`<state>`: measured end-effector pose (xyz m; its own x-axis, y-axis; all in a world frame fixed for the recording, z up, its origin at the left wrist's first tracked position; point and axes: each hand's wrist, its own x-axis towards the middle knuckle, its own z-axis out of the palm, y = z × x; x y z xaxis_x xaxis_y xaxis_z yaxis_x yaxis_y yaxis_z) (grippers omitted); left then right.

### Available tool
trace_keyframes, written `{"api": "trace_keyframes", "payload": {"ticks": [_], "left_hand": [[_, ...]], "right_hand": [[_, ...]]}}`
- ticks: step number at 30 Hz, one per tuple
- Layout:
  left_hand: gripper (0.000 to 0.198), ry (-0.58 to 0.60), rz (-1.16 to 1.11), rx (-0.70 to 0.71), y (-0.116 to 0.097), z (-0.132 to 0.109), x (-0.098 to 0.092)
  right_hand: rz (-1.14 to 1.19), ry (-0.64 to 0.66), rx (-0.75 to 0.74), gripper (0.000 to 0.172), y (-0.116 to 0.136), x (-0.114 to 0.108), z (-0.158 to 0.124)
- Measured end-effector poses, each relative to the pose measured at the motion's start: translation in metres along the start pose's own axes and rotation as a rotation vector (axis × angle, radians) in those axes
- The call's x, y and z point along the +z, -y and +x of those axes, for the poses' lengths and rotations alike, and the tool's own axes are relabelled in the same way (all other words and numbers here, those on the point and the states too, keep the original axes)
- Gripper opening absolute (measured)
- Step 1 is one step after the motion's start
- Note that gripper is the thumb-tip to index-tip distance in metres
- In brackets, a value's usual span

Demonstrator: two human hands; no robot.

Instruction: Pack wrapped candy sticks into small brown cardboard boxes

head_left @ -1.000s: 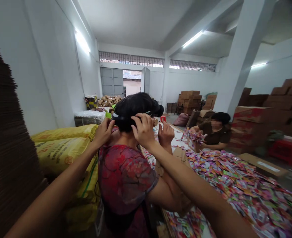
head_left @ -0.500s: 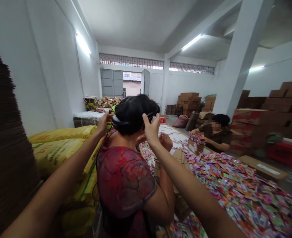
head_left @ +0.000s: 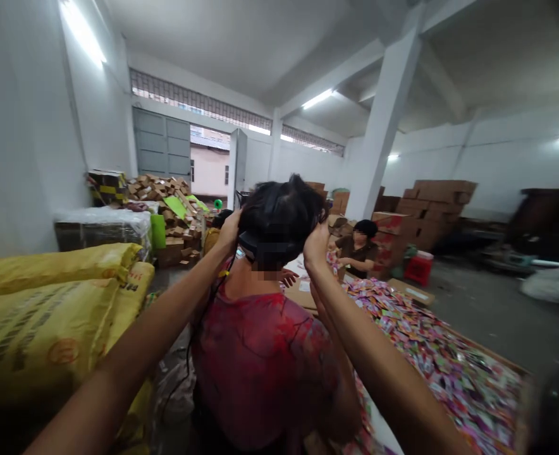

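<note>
A person in a red patterned shirt (head_left: 260, 360) stands right in front of me with their back turned, wearing a black head-mounted band (head_left: 260, 243) over dark hair. My left hand (head_left: 229, 230) presses against the left side of that band, fingers curled on it. My right hand (head_left: 316, 243) grips the band's right side beside the hair. Both my forearms reach up and forward on either side of the person's shoulders.
Yellow sacks (head_left: 47, 303) are stacked at my left. A long table (head_left: 441, 360) heaped with colourful small packets runs to the right, where another person (head_left: 360, 249) sits working. Cardboard boxes (head_left: 436, 202), a white pillar (head_left: 379, 133) and a red crate (head_left: 419, 268) stand beyond.
The view has swung right and closer. My right hand dropped from the top of the band to its right side; my left hand stayed on the left side. The person lowered their own hand.
</note>
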<state>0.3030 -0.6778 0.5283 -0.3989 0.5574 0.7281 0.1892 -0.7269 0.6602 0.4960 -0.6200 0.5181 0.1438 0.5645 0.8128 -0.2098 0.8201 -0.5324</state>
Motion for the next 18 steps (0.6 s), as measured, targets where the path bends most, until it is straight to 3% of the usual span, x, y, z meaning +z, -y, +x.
{"api": "trace_keyframes", "payload": {"ticks": [5,8,12,18], "left_hand": [[0.050,0.126,-0.031,0.104,-0.002,-0.009,-0.004],[0.058,0.193,-0.096,0.079,-0.003,-0.009,-0.006],[0.061,0.219,-0.172,0.026,-0.003,-0.007,-0.012],[0.057,0.231,-0.104,0.028,0.002,0.001,-0.022]], "right_hand": [[-0.119,0.004,-0.072,0.057,-0.007,-0.005,-0.006],[-0.208,-0.010,-0.076,0.056,-0.009,-0.005,-0.010],[-0.208,-0.035,-0.094,0.060,-0.004,0.005,-0.021],[-0.166,-0.056,-0.014,0.071,-0.008,0.016,-0.027]]}}
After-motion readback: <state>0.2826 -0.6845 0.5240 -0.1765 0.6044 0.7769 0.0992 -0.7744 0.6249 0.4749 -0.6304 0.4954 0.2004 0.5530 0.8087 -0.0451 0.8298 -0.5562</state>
